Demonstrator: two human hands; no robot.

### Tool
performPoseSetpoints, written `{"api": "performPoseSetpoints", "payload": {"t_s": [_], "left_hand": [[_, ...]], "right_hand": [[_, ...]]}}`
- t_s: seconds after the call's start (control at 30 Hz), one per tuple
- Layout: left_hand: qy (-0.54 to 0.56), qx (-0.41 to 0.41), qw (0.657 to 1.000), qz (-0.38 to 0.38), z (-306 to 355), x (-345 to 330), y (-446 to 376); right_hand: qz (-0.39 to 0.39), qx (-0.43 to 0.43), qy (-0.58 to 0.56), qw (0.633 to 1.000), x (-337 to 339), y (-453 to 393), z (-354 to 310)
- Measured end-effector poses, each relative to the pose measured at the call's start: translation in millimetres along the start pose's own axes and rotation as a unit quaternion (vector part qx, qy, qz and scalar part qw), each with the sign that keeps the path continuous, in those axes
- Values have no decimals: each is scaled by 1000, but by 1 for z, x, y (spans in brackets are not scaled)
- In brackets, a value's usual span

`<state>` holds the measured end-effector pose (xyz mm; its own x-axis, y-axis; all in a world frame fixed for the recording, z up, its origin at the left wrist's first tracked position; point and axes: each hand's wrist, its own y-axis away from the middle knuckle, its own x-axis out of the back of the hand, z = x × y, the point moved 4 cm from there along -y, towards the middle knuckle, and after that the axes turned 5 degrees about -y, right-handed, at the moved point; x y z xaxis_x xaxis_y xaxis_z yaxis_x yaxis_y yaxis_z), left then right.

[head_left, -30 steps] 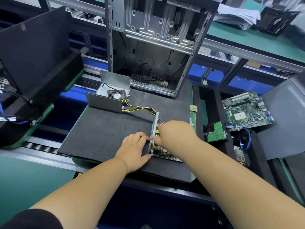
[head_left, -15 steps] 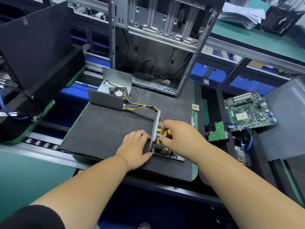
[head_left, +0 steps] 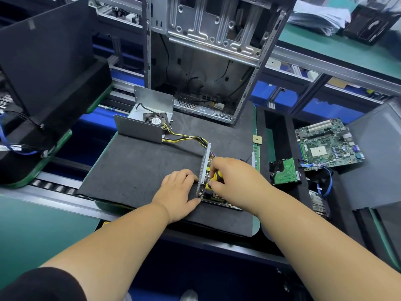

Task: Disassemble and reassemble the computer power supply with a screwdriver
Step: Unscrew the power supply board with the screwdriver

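An open computer case (head_left: pixel 208 61) stands at the far edge of a dark foam mat (head_left: pixel 138 168). Just near of it, on the mat's far left part, sits the power supply's metal cover (head_left: pixel 143 122) with its fan, joined by yellow and black wires (head_left: pixel 184 139) to the power supply base (head_left: pixel 206 170), which lies at the mat's near right with its perforated side wall upright. To the right, well apart, a motherboard (head_left: pixel 327 144) and a small green board (head_left: pixel 284 172) rest in a black tray.

The left hand (head_left: pixel 178 194) braces that wall from the left, fingers curled against it and thumb at its near corner. The right hand (head_left: pixel 236 181) is closed around a yellow and black screwdriver (head_left: pixel 213 179), angled down into the base beside the wall; its tip is hidden.

The step looks like working a board screw near the base's near left corner; whether loosening or tightening cannot be told. The next move calls for keeping the tip seated and the base steady while turning.
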<state>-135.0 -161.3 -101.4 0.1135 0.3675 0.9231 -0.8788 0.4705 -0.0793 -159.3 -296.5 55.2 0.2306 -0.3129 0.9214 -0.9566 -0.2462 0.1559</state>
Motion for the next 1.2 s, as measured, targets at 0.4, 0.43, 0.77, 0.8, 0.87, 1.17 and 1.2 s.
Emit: {"api": "performPoseSetpoints", "payload": {"t_s": [0.4, 0.43, 0.77, 0.8, 0.87, 1.17, 1.2], "left_hand": [[-5, 4, 1000, 4, -2, -3, 0], [-6, 4, 1000, 4, -2, -3, 0], [-10, 2, 1000, 4, -2, -4, 0], [-12, 2, 1000, 3, -2, -4, 0], [-16, 3, 1000, 0, -2, -4, 0], [-9, 2, 1000, -1, -1, -4, -1], [-7, 2, 1000, -1, -1, -4, -1]], "right_hand": [[-22, 0, 5, 1000, 2, -1, -6], [-22, -1, 7, 1000, 2, -1, -6], [-34, 4, 103, 994, -1, -14, -2], [-36, 4, 125, 991, -1, -17, -2], [-36, 2, 168, 985, -1, -22, -4], [-93, 20, 91, 991, 6, -21, -9], [-103, 23, 100, 989, 7, -21, -9]]}}
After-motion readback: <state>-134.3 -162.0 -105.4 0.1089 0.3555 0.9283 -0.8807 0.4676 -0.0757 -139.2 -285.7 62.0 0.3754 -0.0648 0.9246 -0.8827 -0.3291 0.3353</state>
